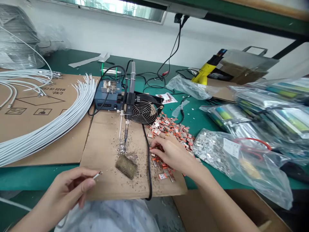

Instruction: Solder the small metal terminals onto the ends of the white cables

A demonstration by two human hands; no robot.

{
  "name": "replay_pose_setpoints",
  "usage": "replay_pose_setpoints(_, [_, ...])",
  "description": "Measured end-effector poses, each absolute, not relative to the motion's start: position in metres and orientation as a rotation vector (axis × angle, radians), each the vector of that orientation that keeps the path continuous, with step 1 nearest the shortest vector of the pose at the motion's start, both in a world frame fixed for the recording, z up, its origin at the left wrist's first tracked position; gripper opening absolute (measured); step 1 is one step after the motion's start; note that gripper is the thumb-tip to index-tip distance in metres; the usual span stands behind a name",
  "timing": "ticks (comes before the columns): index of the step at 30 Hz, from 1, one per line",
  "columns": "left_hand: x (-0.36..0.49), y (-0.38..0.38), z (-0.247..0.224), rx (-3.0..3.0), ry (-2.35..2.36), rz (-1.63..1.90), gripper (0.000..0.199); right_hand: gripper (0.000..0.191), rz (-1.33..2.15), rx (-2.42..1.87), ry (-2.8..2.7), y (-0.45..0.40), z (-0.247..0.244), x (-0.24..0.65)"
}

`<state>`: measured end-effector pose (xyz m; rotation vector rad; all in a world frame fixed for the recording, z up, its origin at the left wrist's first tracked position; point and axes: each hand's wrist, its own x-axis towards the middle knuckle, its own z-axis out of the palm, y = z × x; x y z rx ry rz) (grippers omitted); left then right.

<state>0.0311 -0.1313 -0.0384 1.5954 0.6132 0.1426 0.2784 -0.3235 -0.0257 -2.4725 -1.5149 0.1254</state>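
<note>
Between the thumb and fingers of the left hand [74, 187], a white cable [97, 175] is being clamped, its short end poking out past the fingertips. Under the right hand [172, 151], orange-and-metal connectors [177, 127] are lying heaped; its thumb and forefinger are bending near each other, whether gripping one I cannot tell. Just left of those fingers, a black cord [149, 161] is running between the hands, with a brown sponge [126, 166] resting beside it. Beyond both hands' fingers, a soldering iron [130, 93] is pointing tip-down, and a fan [142, 112] is standing beside it. Farther off, a yellow tool [204, 72] is resting.
</note>
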Motion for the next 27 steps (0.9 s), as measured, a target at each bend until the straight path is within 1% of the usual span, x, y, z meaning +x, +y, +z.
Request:
replay_pose_setpoints(2, [0.038, -0.121, -0.036, 1.729, 0.470, 0.040, 0.031, 0.007, 0.099, -2.461, -1.531, -0.324, -0.022, 0.280])
replay_pose_setpoints(5, [0.060, -0.112, -0.030, 1.846, 0.455, -0.158, 0.035, 0.008, 0.107, -2.348, -1.349, -0.324, -0.016, 0.273])
replay_pose_setpoints(8, [0.092, -0.108, -0.022, 1.843, 0.408, -0.258, 0.035, 0.012, 0.414, -2.059, -1.132, -0.312, -0.016, 0.256])
replay_pose_setpoints(10, [0.113, -0.107, -0.019, 1.786, 0.377, -0.292, 0.031, 0.014, 0.613, -1.934, -1.070, -0.298, -0.023, 0.244])
replay_pose_setpoints(13, [0.131, -0.105, -0.017, 1.709, 0.342, -0.369, 0.024, 0.020, 0.815, -1.785, -0.862, -0.278, -0.035, 0.232])
replay_pose_setpoints(16, [0.133, -0.102, -0.021, 1.651, 0.309, -0.393, 0.023, 0.032, 0.963, -1.598, -0.630, -0.267, -0.042, 0.230])
replay_pose_setpoints(19, [0.129, -0.098, -0.027, 1.604, 0.312, -0.379, 0.026, 0.041, 1.043, -1.506, -0.499, -0.264, -0.042, 0.231])
replay_pose_setpoints(23, [0.130, -0.097, -0.031, 1.580, 0.313, -0.417, 0.031, 0.044, 1.090, -1.497, -0.440, -0.263, -0.040, 0.233])
replay_pose_setpoints(27, [0.134, -0.098, -0.029, 1.528, 0.328, -0.430, 0.030, 0.046, 1.109, -1.475, -0.416, -0.262, -0.040, 0.233])
